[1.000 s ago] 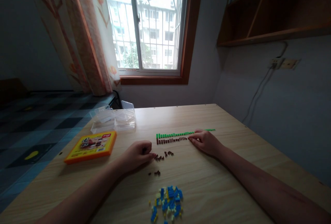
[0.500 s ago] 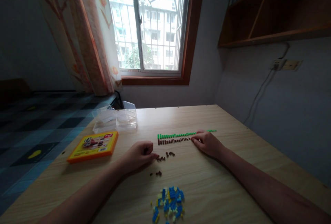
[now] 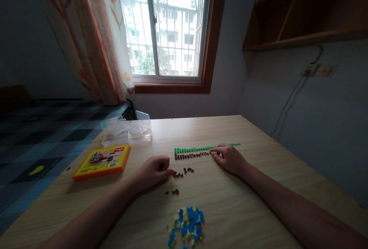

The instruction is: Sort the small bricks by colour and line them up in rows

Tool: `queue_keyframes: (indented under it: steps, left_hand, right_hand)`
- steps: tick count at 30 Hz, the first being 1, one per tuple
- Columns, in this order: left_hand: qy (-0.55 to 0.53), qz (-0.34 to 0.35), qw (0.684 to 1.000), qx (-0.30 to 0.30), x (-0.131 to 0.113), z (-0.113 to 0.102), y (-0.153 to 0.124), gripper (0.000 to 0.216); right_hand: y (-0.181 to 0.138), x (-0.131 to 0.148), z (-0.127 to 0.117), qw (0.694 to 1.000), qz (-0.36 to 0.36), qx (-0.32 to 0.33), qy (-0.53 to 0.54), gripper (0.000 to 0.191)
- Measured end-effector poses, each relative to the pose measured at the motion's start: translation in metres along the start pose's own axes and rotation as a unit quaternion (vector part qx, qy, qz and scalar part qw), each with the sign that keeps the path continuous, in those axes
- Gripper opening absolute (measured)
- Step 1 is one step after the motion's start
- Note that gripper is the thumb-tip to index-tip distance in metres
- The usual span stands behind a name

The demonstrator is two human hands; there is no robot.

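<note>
My right hand (image 3: 228, 158) rests at the right end of a row of small brown building bricks (image 3: 191, 156), its thumb and forefinger closed around a tiny brown brick (image 3: 211, 152). Behind that row runs a line of green bricks (image 3: 189, 150), partly covered by the same hand. My left hand (image 3: 156, 169) lies on the table with curled fingers, its fingertips at the edge of a loose cluster of brown bricks (image 3: 178, 175). Whether it holds one of them is too small to tell. Nearer to me lie a few more brown bricks (image 3: 175, 192).
A pile of blue, yellow and cream bricks (image 3: 188, 224) lies at the table's near side. On the left are a yellow-orange box (image 3: 102, 161) and clear plastic containers (image 3: 126, 132). The wooden table (image 3: 253, 207) stands below a window, beside a bed with a checked cover (image 3: 57, 136).
The view has shifted very slightly. Both hands stay at nearly the same places, the right at the end of the brown row and the left by the loose brown bricks.
</note>
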State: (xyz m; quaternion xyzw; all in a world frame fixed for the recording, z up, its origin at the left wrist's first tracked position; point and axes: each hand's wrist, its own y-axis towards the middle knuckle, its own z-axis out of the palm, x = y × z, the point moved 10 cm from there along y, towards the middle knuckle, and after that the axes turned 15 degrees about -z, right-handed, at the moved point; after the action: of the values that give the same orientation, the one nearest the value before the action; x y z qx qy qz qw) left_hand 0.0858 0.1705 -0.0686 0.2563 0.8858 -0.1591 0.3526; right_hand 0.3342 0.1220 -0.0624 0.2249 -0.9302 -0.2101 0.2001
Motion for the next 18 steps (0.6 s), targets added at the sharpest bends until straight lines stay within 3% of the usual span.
queue_keyframes:
  steps: [18]
  left_hand:
    - [0.007,0.0,1.0,-0.004,0.0007,-0.0006,0.0007,0.039]
  right_hand:
    - [0.0046,-0.0063,0.0046,1.0,-0.001,-0.011,-0.007,0.02]
